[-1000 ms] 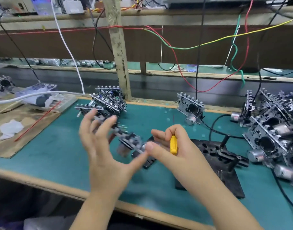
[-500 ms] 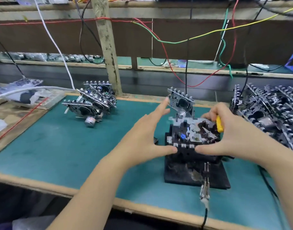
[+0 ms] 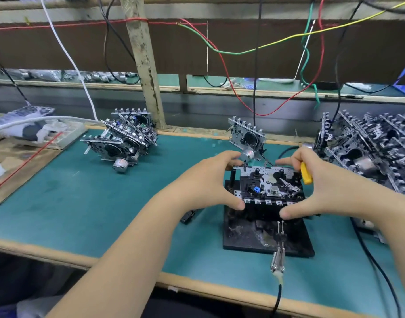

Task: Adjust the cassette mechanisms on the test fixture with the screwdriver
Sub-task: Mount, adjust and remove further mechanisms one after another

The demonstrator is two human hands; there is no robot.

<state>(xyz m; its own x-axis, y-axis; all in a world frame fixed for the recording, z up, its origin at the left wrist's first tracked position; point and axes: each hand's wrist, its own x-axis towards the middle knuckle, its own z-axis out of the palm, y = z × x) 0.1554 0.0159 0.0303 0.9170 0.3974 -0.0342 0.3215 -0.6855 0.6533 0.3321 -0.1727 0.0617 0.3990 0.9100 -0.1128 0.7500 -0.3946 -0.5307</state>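
A cassette mechanism [image 3: 268, 184] sits on the black test fixture [image 3: 266, 235] near the counter's [image 3: 105, 203] front edge. The left hand [image 3: 210, 182] cups it — thumb in front, fingers behind. The right hand [image 3: 323, 184] does likewise, fingers curled round the yellow screwdriver [image 3: 305, 173]. Seating looks done; adjusting hasn't begun. One pile [image 3: 125, 138] waits at the back left, a bigger pile [image 3: 376, 145] at the right edge.

A teal-topped counter [image 3: 59, 203] with a pale wooden edge fills a dim workshop. A worn wooden post [image 3: 144, 65] rises from its far side in front of a dark brown back panel [image 3: 47, 47]. Red, green, yellow, black and white wires [image 3: 222, 56] hang loosely across the panel. Beyond, a narrow teal shelf [image 3: 238, 82] runs along the wall under flat indoor light.
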